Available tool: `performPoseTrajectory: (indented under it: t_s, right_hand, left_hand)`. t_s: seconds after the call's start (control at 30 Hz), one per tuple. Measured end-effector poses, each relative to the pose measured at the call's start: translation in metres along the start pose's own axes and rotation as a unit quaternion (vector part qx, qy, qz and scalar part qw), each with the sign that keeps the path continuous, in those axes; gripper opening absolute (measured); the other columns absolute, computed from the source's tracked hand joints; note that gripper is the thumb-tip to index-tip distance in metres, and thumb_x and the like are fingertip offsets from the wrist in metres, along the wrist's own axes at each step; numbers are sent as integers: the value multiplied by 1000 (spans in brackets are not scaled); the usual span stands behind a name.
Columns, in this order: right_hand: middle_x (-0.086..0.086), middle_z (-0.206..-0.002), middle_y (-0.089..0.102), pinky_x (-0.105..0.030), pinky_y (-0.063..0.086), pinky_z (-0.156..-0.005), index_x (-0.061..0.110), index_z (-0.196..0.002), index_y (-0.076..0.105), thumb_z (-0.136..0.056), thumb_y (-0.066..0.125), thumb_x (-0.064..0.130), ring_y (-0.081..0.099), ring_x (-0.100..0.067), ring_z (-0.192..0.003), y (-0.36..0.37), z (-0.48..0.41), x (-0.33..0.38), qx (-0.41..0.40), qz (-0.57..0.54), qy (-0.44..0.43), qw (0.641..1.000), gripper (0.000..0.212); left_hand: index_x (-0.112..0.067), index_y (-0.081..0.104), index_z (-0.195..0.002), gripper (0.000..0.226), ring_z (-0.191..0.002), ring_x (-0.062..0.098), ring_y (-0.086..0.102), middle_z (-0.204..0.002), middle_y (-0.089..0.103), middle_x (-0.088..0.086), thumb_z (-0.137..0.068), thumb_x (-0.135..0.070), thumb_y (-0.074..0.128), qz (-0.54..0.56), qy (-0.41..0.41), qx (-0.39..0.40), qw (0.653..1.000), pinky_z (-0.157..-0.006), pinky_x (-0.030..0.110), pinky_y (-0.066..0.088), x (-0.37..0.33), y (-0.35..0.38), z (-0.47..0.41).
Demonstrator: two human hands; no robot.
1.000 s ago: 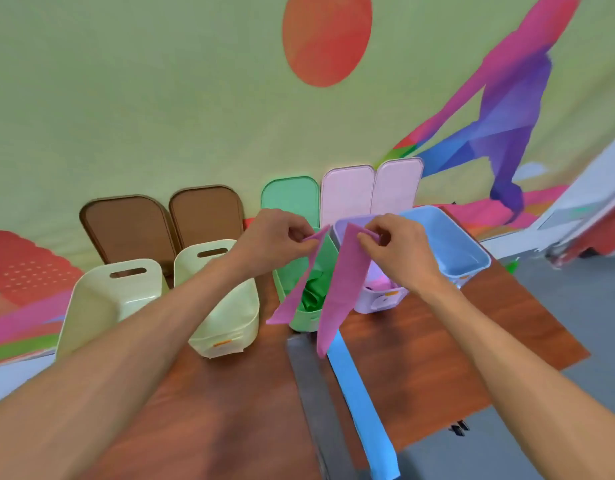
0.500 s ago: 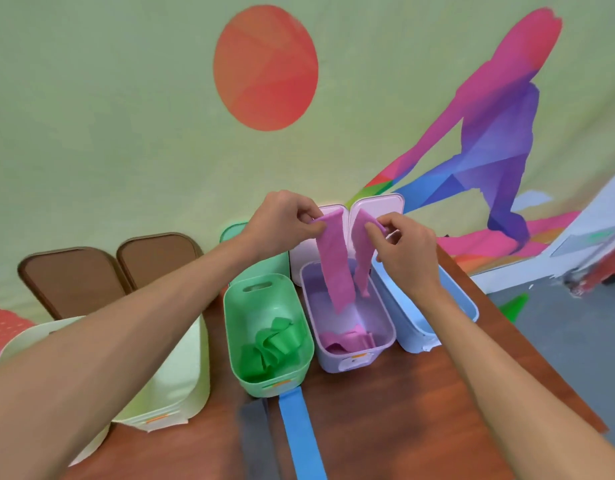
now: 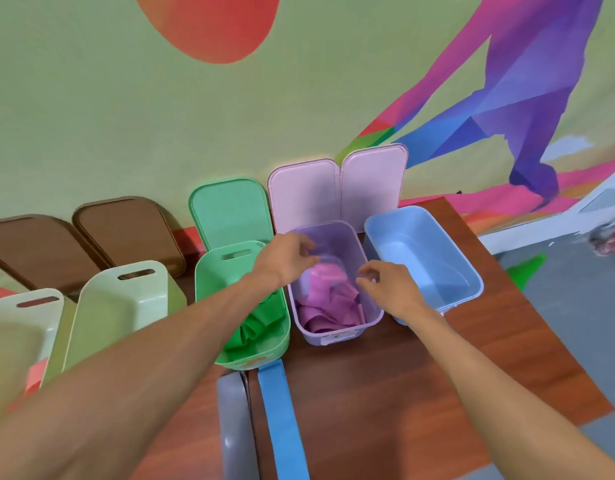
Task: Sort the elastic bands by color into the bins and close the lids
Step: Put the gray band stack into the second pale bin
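On your left, the two pale bins look empty. The green bin holds green bands, and the lilac bin holds the pink bands. Your left hand and right hand hover over the lilac bin, fingers loosely curled, gripping nothing. The blue bin looks empty. The grey band and blue band on the table remain unsorted, and the lids lean against the wall, none closed.

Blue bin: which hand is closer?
Right. The right hand hovers over the purple bin, on its side nearest the blue bin; the left hand is over the opposite side, by the green bin.
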State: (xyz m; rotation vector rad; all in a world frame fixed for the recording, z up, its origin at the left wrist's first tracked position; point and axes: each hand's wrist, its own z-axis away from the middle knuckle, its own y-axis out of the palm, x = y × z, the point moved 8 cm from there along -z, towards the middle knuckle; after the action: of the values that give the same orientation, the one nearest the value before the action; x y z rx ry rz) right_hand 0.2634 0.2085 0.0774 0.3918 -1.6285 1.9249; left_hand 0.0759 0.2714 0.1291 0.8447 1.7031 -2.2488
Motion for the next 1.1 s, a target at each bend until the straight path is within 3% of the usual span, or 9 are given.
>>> performPoseTrajectory:
  t_s: [0.1,0.2,0.27,0.37,0.57,0.7,0.83,0.97,1.1]
  right_hand:
    - [-1,-108,69,-30,48,-92,20,-111,67,-88,62,27,62,-19,-100,15,5,-10,41,5,4,999,24]
    - [0,-100,71,-21,44,-83,21,-107,68,-87,63,26,60,-14,-89,35,16,-12,71,12,-18,997,21]
    - [3,-94,71,-26,49,-84,23,-102,69,-87,63,27,62,-15,-89,46,23,-12,68,10,-19,997,16]
    - [6,-88,65,-36,52,-82,24,-95,67,-86,62,28,61,-15,-82,54,34,-1,31,23,-34,999,11]
    - [7,-82,54,-36,50,-72,19,-86,61,-87,60,25,55,-15,-79,60,70,43,-30,68,-75,994,6]
    - [6,-86,59,-33,49,-71,20,-84,62,-87,59,27,56,-16,-79,75,101,71,-5,105,-78,991,8]
    - [5,-82,63,-37,52,-70,22,-76,60,-87,58,30,59,-18,-76,101,133,89,35,131,-64,989,14]
    - [6,-92,66,-34,51,-76,26,-89,64,-89,58,33,62,-19,-86,130,151,101,82,145,-56,984,9]
    - [4,-100,66,-30,46,-78,24,-104,66,-88,57,34,62,-19,-96,159,151,108,113,156,-64,979,20]
  left_hand:
    - [-17,70,-106,22,-92,24,64,-95,70,4,-85,-19,64,6,-16,10,1000,-82,27,46,21,11,10]
    - [-20,68,-107,24,-74,18,59,-89,67,-2,-85,-17,62,8,3,1,1000,-80,29,49,41,9,27]
    - [-25,65,-112,27,-69,14,56,-89,64,-7,-86,-20,61,7,7,1,1000,-80,31,50,58,8,41]
    - [-27,63,-113,27,-70,13,59,-90,62,-9,-87,-23,61,20,2,19,1000,-80,32,51,83,11,63]
    - [-22,66,-104,18,-72,17,59,-88,62,-3,-86,-19,64,66,52,-2,996,-75,25,45,104,-4,117]
    - [-23,67,-100,14,-74,18,60,-82,61,-7,-86,-20,63,103,82,1,991,-74,28,48,117,-15,159]
    - [-29,67,-92,9,-68,7,57,-79,61,-12,-88,-26,60,103,68,39,992,-70,28,49,145,-5,192]
    - [-30,68,-92,11,-81,10,61,-85,64,-11,-86,-27,61,81,14,70,994,-80,30,51,179,15,215]
    - [-28,67,-93,10,-83,10,59,-87,63,-11,-84,-28,61,65,-29,110,991,-76,24,47,210,37,232]
